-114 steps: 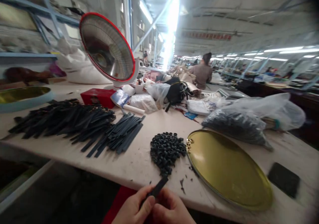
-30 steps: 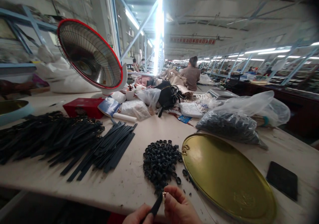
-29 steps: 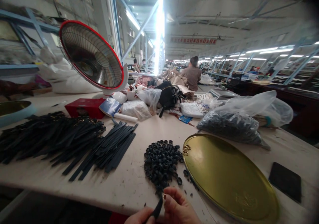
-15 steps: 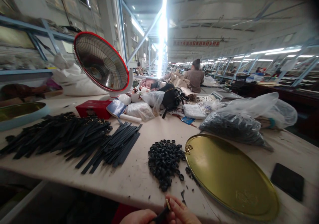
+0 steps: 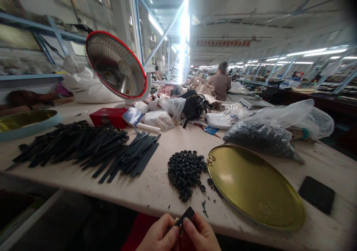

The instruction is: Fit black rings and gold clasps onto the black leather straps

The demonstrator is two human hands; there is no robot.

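At the table's front edge, both my hands pinch one short black strap (image 5: 187,215) fitted with a small gold-coloured buckle (image 5: 177,220). My left hand (image 5: 159,233) is closed at the buckle, thumb and fingers pressed together. My right hand (image 5: 201,233) grips the strap's free end, its thumb lying on the near face. Part of the strap is hidden by my fingers. Just beyond my hands lies a heap of small black loops (image 5: 186,173). A pile of flat black straps (image 5: 134,156) is spread to the left, some with gold-coloured hardware.
A gold-coloured oval tray (image 5: 251,184) with a few gold pieces (image 5: 211,160) on its rim lies right of the loops. Further right is a black flat slab (image 5: 317,194). Behind stand a plastic bag (image 5: 262,135), a red box (image 5: 108,117) and a round heater (image 5: 115,65). A person (image 5: 221,81) sits beyond.
My hands have come up further into view. The strap's end now points up and right between them, and the buckle has shifted from my right fingertips toward my left.
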